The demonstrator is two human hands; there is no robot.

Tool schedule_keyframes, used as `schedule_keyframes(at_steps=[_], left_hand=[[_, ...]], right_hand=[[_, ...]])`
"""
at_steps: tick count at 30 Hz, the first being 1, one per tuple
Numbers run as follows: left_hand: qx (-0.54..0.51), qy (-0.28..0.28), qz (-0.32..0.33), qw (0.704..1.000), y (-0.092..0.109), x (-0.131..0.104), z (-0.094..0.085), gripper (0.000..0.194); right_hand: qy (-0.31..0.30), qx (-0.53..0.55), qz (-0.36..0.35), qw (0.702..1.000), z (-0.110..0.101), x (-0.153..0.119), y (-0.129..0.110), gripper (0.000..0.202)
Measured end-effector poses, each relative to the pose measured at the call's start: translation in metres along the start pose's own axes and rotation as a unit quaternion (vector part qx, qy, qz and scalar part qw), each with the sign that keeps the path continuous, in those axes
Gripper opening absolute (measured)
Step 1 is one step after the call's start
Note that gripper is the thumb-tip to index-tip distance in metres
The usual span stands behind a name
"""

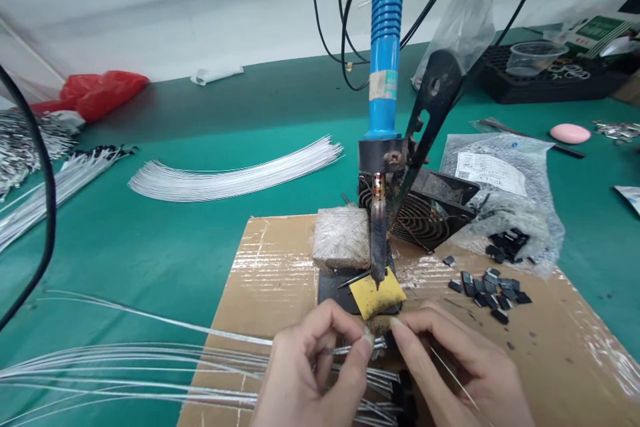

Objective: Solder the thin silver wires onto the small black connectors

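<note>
My left hand pinches thin white wires near their ends, below the soldering iron. Close beside it, my right hand has its thumb and fingertips closed at a small black connector at the wire tips. A thin strand runs down across the right palm. Under the hands lie more white wires with black connectors. The iron hangs upright in its clamp, its tip over a yellow sponge just beyond my fingertips.
Cardboard covers the work area. Loose black connectors and a plastic bag lie right. A black fan and wrapped block stand behind the sponge. A white wire bundle lies back left; a black cable hangs left.
</note>
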State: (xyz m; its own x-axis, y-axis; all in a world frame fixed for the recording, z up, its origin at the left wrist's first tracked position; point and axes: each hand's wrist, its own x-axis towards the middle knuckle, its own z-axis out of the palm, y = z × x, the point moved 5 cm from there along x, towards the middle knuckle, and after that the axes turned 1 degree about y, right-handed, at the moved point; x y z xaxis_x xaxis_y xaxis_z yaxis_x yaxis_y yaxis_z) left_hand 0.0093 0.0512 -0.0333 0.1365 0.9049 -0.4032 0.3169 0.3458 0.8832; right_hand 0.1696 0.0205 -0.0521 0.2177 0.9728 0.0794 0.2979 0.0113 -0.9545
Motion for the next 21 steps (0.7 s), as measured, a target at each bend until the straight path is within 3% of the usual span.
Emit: schedule_keyframes(at_steps=[21], left_hand=[[-0.004,-0.02,0.0,1.0,-0.0023,-0.0003,-0.0004,0.026]], right_hand=[[-0.005,0.014,-0.01,1.0,-0.0004,-0.0003,-0.0023,0.024]])
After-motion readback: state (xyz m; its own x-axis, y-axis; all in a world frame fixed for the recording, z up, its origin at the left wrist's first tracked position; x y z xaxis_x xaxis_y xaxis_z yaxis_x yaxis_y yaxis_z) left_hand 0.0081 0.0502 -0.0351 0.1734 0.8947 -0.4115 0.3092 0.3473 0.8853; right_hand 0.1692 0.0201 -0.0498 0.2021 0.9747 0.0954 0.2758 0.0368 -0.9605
